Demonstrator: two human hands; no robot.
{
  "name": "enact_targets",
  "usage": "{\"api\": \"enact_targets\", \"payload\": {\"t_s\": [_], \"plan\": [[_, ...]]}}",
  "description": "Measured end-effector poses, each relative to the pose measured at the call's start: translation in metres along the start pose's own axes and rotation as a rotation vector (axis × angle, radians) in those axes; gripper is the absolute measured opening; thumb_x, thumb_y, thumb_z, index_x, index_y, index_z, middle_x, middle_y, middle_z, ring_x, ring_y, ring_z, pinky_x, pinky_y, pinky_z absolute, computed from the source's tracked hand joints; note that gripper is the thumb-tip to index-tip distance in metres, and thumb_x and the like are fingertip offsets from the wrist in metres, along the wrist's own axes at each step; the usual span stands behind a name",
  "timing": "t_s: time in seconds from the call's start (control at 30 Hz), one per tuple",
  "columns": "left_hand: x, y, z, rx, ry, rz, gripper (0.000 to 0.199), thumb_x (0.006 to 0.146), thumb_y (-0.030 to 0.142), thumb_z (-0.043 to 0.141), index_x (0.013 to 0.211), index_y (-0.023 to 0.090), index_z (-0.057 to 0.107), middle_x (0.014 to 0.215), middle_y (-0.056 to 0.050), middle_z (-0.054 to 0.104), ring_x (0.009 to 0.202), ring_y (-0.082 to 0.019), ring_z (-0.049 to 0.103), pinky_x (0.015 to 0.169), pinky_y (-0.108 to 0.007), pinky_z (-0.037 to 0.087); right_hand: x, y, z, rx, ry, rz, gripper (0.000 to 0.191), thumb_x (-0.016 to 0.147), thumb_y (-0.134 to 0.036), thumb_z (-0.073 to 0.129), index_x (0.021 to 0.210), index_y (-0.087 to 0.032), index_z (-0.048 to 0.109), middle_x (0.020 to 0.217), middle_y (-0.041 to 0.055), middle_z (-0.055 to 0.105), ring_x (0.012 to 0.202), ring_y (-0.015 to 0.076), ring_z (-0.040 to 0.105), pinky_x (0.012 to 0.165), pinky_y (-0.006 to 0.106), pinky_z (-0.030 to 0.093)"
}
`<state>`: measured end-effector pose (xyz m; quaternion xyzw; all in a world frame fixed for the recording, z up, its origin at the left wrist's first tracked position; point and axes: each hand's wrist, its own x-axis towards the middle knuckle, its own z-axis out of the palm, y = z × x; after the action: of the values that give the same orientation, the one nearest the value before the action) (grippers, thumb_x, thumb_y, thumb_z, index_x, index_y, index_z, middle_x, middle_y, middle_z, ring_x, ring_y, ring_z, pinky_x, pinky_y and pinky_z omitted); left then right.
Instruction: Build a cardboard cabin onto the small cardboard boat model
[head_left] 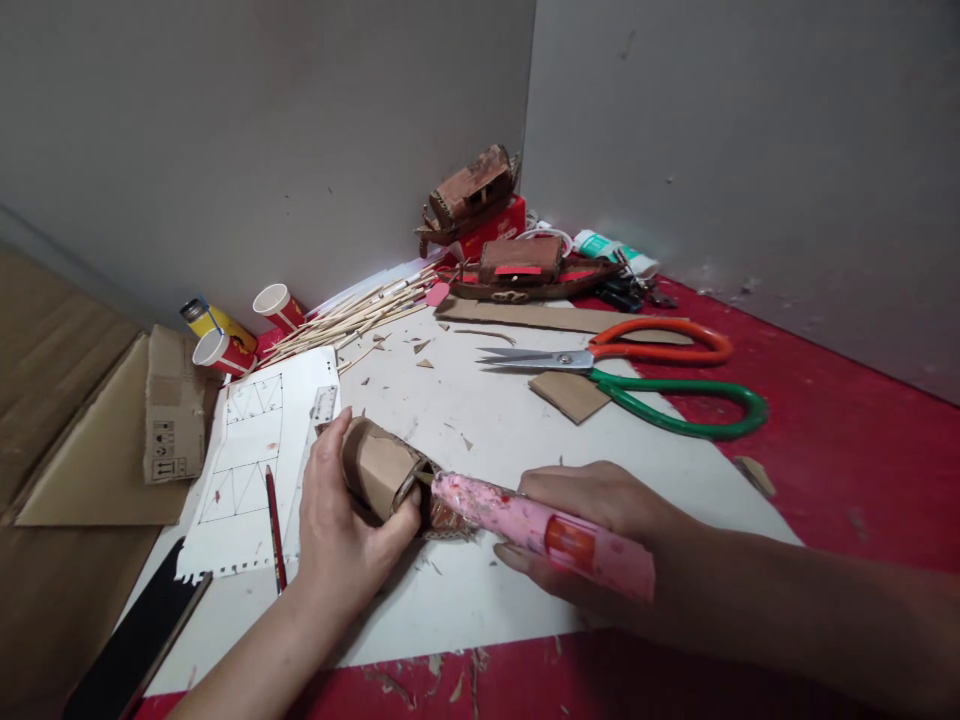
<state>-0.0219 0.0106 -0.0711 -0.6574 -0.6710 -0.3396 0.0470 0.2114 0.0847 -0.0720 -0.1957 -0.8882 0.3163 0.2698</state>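
My left hand is closed around a small cardboard model with a curved, roof-like top, its thumb pressed against the near end. My right hand grips a pink hot glue gun smeared with residue. The gun's nozzle points left and meets the open end of the model, where I cannot tell if it touches. A reddish-brown part of the model shows below the nozzle. The model sits low over a white sheet.
Large scissors with orange and green handles lie beyond my right hand by cardboard pieces. Two brown model boats stand behind. Wooden sticks, paper cups, a drawing and a pencil lie left.
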Motion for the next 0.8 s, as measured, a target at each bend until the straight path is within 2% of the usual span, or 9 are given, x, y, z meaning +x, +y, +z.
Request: {"api": "enact_targets", "payload": {"t_s": [0.13, 0.3, 0.47, 0.8], "plan": [[0.001, 0.000, 0.000, -0.003, -0.009, 0.000, 0.089, 0.072, 0.031, 0.075, 0.149, 0.027, 0.030, 0.141, -0.015, 0.050, 0.128, -0.038, 0.050, 0.104, -0.062, 0.043, -0.001, 0.002, 0.000, -0.026, -0.029, 0.067, 0.031, 0.086, -0.026, 0.053, 0.064, -0.021, 0.032, 0.057, -0.0047, 0.040, 0.049, 0.0087, 0.037, 0.049, 0.026, 0.024], [0.001, 0.001, -0.001, 0.010, -0.008, -0.021, 0.088, 0.073, 0.036, 0.076, 0.148, 0.028, 0.030, 0.139, -0.015, 0.051, 0.126, -0.037, 0.051, 0.102, -0.060, 0.044, 0.000, 0.004, 0.000, -0.046, -0.024, 0.047, 0.032, 0.087, -0.026, 0.051, 0.063, -0.021, 0.030, 0.055, -0.0058, 0.037, 0.048, 0.0072, 0.034, 0.046, 0.024, 0.023], [0.002, 0.002, -0.002, 0.012, -0.001, -0.014, 0.084, 0.075, 0.035, 0.074, 0.147, 0.026, 0.032, 0.137, -0.015, 0.052, 0.123, -0.036, 0.052, 0.102, -0.059, 0.045, 0.009, -0.001, -0.005, -0.016, -0.091, 0.136, 0.031, 0.083, -0.021, 0.050, 0.061, -0.021, 0.027, 0.053, -0.0061, 0.036, 0.046, 0.0065, 0.032, 0.044, 0.023, 0.023], [0.004, 0.005, -0.001, 0.022, 0.003, -0.011, 0.079, 0.077, 0.035, 0.071, 0.146, 0.025, 0.034, 0.138, -0.015, 0.052, 0.125, -0.035, 0.052, 0.102, -0.057, 0.044, 0.008, 0.002, -0.002, 0.062, -0.072, 0.237, 0.033, 0.084, -0.025, 0.055, 0.060, -0.020, 0.034, 0.052, -0.0058, 0.041, 0.045, 0.0072, 0.035, 0.043, 0.023, 0.025]]}}
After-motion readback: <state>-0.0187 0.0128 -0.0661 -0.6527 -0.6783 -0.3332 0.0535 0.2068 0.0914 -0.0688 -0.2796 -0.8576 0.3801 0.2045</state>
